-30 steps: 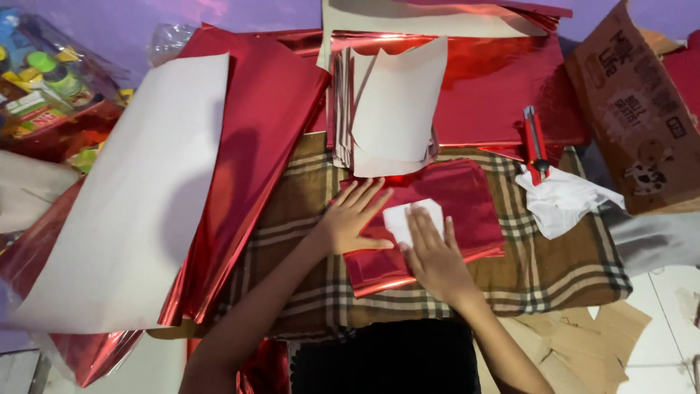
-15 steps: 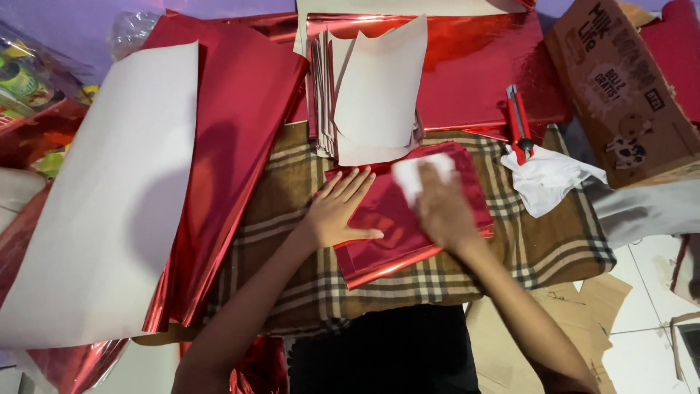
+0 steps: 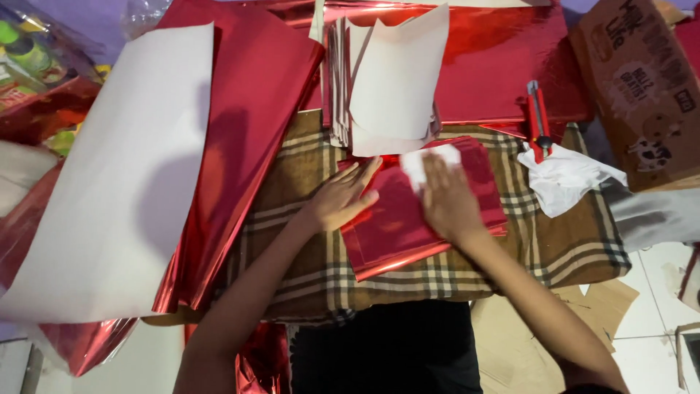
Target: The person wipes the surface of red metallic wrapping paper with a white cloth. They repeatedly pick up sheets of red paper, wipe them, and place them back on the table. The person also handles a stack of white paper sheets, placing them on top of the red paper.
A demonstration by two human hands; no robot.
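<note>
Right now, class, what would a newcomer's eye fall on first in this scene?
First the shiny red foil, spread across the top and folded over white backing at the left. In the middle, both hands press on a red foil-wrapped packet lying on a brown plaid cloth: the left hand flat at its edge, the right hand rubbing it with a white wad. A red cutter lies to the right.

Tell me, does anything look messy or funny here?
A little. The big red foil sheet is flopped over with its white back showing, lying crooked across the checked cloth. A white rag sits crumpled beside the red cutter. The hands press the red-wrapped piece flat.
</note>
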